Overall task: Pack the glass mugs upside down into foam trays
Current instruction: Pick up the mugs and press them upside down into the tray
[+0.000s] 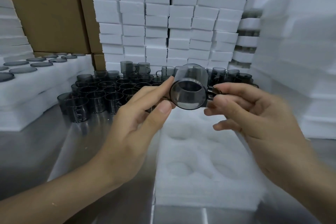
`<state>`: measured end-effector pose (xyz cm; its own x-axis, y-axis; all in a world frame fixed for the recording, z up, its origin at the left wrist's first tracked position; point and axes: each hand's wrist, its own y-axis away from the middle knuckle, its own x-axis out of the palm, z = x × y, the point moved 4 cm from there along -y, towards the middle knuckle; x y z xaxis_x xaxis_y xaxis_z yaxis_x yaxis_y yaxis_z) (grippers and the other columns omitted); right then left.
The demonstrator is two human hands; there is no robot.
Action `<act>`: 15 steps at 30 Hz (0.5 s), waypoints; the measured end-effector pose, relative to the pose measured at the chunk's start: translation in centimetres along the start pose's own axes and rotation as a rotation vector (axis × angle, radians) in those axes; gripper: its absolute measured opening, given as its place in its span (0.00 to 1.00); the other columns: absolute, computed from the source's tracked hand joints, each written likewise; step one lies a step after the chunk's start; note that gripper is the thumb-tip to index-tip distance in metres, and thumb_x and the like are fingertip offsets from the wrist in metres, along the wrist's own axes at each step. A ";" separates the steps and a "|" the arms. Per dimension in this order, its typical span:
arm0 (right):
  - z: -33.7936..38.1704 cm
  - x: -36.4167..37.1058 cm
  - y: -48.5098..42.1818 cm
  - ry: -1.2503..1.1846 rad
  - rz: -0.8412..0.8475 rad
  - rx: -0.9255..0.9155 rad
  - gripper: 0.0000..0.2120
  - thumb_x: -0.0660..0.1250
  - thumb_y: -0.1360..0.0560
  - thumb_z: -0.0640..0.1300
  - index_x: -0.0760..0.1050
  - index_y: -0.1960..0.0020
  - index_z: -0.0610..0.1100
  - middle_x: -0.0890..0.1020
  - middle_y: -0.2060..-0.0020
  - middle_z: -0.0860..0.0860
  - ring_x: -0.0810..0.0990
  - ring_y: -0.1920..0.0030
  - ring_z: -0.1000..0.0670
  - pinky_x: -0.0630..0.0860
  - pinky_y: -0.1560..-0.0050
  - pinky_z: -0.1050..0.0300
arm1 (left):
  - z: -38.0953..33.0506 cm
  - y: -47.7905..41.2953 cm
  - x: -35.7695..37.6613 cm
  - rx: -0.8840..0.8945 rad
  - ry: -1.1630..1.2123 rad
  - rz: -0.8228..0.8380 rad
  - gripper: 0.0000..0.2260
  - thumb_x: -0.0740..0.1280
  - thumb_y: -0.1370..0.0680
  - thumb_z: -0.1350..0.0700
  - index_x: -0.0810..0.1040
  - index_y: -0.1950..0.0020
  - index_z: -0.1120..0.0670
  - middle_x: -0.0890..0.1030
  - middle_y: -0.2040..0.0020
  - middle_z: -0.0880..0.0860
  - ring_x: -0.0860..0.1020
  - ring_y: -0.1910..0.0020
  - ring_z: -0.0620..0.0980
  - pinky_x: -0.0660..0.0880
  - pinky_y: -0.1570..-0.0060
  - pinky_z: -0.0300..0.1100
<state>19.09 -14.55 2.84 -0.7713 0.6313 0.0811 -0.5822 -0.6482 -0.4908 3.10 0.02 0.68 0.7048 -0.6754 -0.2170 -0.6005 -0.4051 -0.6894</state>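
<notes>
A smoky grey glass mug (189, 94) is held on its side in the air, one circular end turned towards the camera, above the far end of a white foam tray (205, 183) with round recesses. The mug's left wall is pinched between thumb and forefinger of the left hand (138, 120). Its handle (211, 92), pointing right, is pinched by the right hand (254, 114), the lower fingers loosely curled. The tray lies on a shiny steel table (36, 151). A cluster of loose grey mugs (101, 92) stands behind. A second foam tray (45, 82) at far left is filled with round, dark glass pieces. Stacked white foam blocks (163, 23) and brown cardboard boxes (51, 9) form the background.
</notes>
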 end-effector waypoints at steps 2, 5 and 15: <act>-0.4 0.0 -0.1 -0.067 0.010 0.117 0.16 0.78 0.34 0.53 0.89 0.50 0.48 0.89 0.57 0.44 0.90 0.56 0.47 0.83 0.63 0.61 | 0.2 0.1 0.0 -0.006 0.009 -0.009 0.26 0.61 0.18 0.45 0.74 0.21 0.52 0.83 0.38 0.50 0.78 0.41 0.45 0.74 0.49 0.39; -0.7 -0.1 -0.1 -0.108 0.019 0.196 0.15 0.78 0.33 0.54 0.90 0.51 0.48 0.88 0.57 0.46 0.90 0.56 0.49 0.82 0.63 0.62 | 0.4 0.2 0.0 -0.015 0.007 -0.033 0.25 0.62 0.19 0.44 0.75 0.23 0.51 0.83 0.40 0.51 0.79 0.43 0.46 0.75 0.50 0.42; -0.9 -0.3 -0.3 -0.112 0.031 0.166 0.16 0.80 0.34 0.48 0.89 0.47 0.46 0.89 0.53 0.42 0.90 0.53 0.46 0.82 0.64 0.61 | 0.5 0.0 -0.3 -0.026 0.022 -0.053 0.24 0.70 0.21 0.44 0.76 0.24 0.41 0.83 0.35 0.47 0.83 0.42 0.48 0.80 0.51 0.41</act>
<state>19.67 -14.20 2.20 -0.8081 0.5644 0.1686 -0.5847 -0.7339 -0.3456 3.05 0.50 0.39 0.7272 -0.6662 -0.1652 -0.5725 -0.4559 -0.6815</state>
